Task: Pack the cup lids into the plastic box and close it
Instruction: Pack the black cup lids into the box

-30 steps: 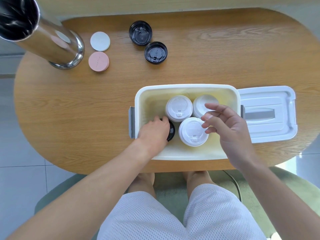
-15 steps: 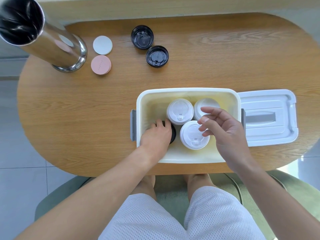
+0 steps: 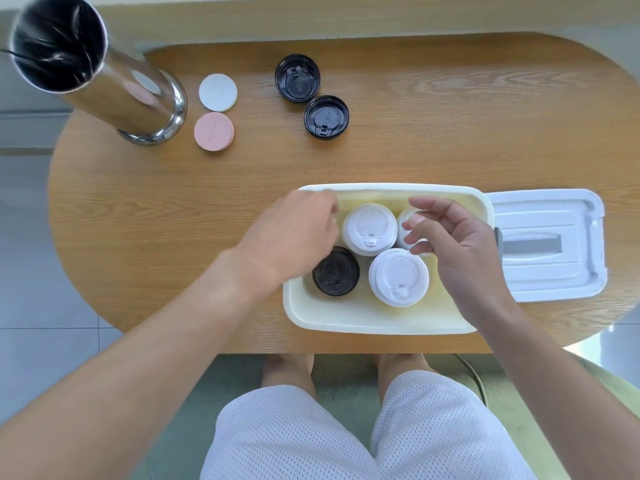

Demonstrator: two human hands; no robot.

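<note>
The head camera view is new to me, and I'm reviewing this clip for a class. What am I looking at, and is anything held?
The camera sits on a person's head and looks down at their own two bare hands, so there is no machine. On the wooden table stands an open plastic box holding three white lids and one black lid. The box cover lies to its right. Farther back lie two more black lids, a white disc, a pink disc and a steel cup. The left hand and right hand hover over the box; neither seems to hold anything.
</note>
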